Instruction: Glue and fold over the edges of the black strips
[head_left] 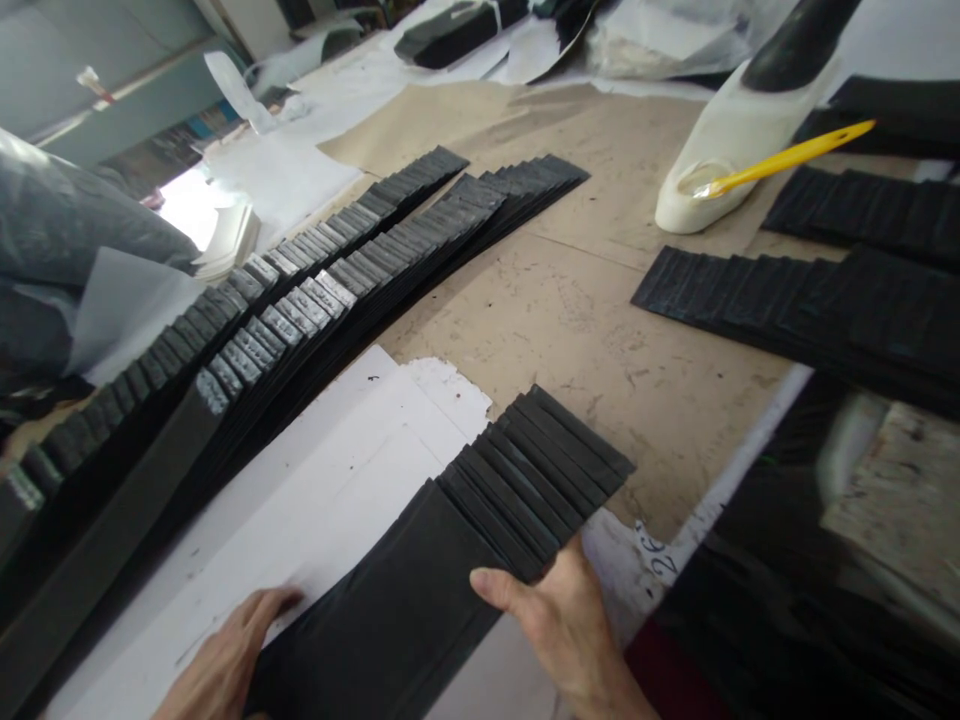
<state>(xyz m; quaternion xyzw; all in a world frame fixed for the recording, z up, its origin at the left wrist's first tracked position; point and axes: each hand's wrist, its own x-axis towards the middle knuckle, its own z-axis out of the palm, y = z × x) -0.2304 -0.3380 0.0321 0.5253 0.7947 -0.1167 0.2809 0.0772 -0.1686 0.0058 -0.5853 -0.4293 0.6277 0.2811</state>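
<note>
A fanned stack of flat black strips (390,590) slants over the front of the table, its stepped ends toward the far right. My right hand (559,610) grips the stack's right edge, thumb on top and fingers hidden underneath. At the stack's near left edge, my left hand (236,650) has its fingers curled against the side; part of it is cut off by the frame, and its thumb is mostly hidden under the black material.
Two long rows of overlapping black strips (405,235) run diagonally at left, some ends shiny. A white bottle-like container (712,150) with a yellow-handled brush (795,157) lies at the back right. More black strips (750,295) overhang the table's right edge. White paper (322,480) covers the front.
</note>
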